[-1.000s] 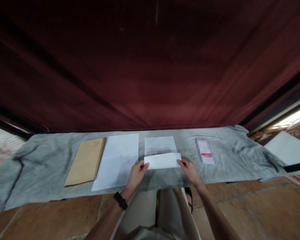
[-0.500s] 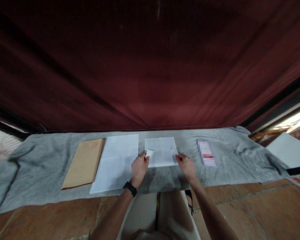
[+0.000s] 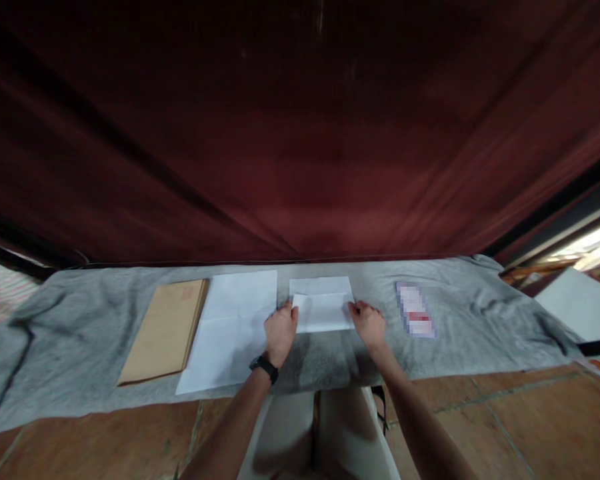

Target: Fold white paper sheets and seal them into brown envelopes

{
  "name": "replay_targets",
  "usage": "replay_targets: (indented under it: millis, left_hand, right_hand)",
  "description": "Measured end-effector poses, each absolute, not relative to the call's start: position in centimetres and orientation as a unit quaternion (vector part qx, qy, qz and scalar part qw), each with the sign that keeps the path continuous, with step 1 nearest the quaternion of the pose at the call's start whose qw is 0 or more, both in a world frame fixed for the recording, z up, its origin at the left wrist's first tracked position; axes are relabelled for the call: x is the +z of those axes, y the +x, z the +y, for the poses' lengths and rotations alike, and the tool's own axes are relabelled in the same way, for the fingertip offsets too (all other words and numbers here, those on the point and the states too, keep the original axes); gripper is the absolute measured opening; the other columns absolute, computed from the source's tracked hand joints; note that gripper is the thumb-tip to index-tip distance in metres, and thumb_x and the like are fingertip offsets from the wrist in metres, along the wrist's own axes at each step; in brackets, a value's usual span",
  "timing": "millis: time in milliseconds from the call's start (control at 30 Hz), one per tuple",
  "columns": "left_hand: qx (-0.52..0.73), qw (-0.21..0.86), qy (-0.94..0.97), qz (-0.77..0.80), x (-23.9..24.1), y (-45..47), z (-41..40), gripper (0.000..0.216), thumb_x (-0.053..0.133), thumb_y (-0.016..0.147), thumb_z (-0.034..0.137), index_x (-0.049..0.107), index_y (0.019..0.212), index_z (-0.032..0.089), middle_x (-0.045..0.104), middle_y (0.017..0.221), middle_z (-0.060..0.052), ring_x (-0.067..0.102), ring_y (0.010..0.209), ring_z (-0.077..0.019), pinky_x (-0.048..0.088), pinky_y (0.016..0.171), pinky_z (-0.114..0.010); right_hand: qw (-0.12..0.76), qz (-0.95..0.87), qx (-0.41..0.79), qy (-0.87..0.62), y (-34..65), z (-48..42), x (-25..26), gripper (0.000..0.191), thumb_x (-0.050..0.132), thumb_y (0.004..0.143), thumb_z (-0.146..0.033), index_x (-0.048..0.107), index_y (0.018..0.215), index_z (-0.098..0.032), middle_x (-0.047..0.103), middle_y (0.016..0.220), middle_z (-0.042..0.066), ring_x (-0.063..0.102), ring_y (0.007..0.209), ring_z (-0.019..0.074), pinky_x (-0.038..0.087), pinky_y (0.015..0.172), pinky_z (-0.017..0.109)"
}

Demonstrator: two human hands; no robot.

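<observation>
A white sheet of paper lies on the grey cloth in front of me, its near part folded up over the rest. A strip of the sheet's far part shows beyond the folded edge. My left hand, with a black watch on the wrist, is closed with thumb and fingers on the sheet's left edge. On the right edge, my right hand pinches the paper the same way. Just left of my left hand lies a stack of larger white paper with a crease across it.
Brown envelopes lie in a pile at the left. A pixelated pale packet with a red band rests to the right. Grey cloth covers the table, and a dark red curtain hangs behind it.
The folded flap has moved farther away from me and now lies flatter and straighter over the sheet. Both hands have kept hold of the edges, shifting only slightly.
</observation>
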State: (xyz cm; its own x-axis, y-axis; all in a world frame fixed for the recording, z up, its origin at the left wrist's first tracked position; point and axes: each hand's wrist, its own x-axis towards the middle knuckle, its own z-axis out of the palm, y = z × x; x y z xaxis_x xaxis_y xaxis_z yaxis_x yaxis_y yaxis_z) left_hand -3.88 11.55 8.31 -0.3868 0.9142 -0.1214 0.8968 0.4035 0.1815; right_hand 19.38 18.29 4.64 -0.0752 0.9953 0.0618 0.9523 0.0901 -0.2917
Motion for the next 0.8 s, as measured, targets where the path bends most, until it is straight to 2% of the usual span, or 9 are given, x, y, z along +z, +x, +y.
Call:
replay_targets:
  millis: [233, 800]
  left_hand:
    - [0.054, 0.089, 0.531, 0.841, 7.9, -4.3, 13.2, 0.041, 0.036, 0.103, 0.042, 0.068, 0.116, 0.020, 0.076, 0.095, -0.013, 0.073, 0.093, -0.0254, 0.048, 0.077, -0.032]
    - [0.069, 0.065, 0.515, 0.852, 7.6, -5.1, 16.2, 0.041, 0.037, 0.102, 0.041, 0.070, 0.110, 0.018, 0.076, 0.092, -0.014, 0.073, 0.092, -0.0259, 0.049, 0.077, -0.033]
  right_hand:
    - [0.085, -0.723, 0.054, -0.683, 18.6, 19.4, 5.1, 0.035, 0.048, 0.102, -0.043, 0.072, 0.092, -0.019, 0.078, 0.095, 0.011, 0.073, 0.088, 0.0226, 0.044, 0.085, 0.030]
    - [0.114, -0.735, -0.017, -0.669, 17.4, 22.4, 4.1, 0.035, 0.047, 0.103, -0.039, 0.070, 0.092, -0.015, 0.075, 0.093, 0.013, 0.069, 0.088, 0.0220, 0.038, 0.084, 0.032]
